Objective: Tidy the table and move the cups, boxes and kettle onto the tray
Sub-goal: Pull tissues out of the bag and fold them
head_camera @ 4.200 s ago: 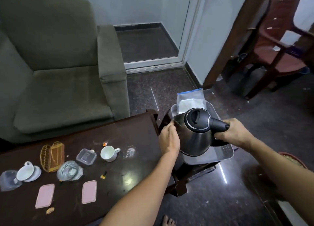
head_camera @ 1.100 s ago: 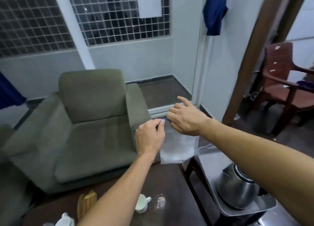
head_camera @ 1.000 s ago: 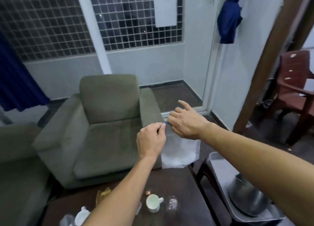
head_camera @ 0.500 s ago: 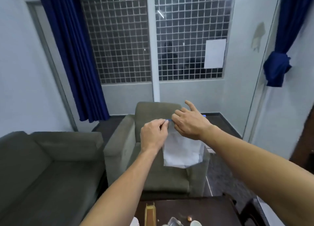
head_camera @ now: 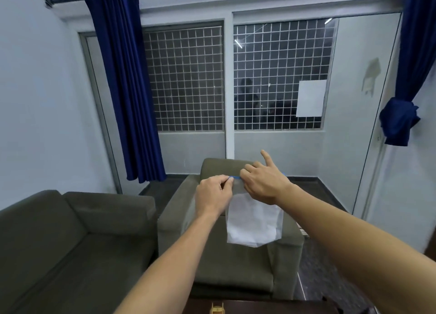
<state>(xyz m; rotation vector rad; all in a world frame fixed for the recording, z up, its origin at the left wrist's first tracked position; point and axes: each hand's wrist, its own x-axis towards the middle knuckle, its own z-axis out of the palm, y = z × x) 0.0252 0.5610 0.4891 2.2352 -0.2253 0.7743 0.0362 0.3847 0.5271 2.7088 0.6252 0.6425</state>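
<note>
My view is lifting off the counter (head_camera: 271,308) while my left hand (head_camera: 213,195) and right hand (head_camera: 262,184) are still pinching the bag (head_camera: 254,221) top together, so the cups are probably waiting

sofa (head_camera: 59,243) left of armchair (head_camera: 212,254); window (head_camera: 236,77) behind both.

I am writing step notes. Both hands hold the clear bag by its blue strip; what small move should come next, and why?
Probably slide the right hand along the blue strip to seal it: the left hand pinches the strip's left end, the bag hangs free, and more strip shows beyond the right hand.
</note>
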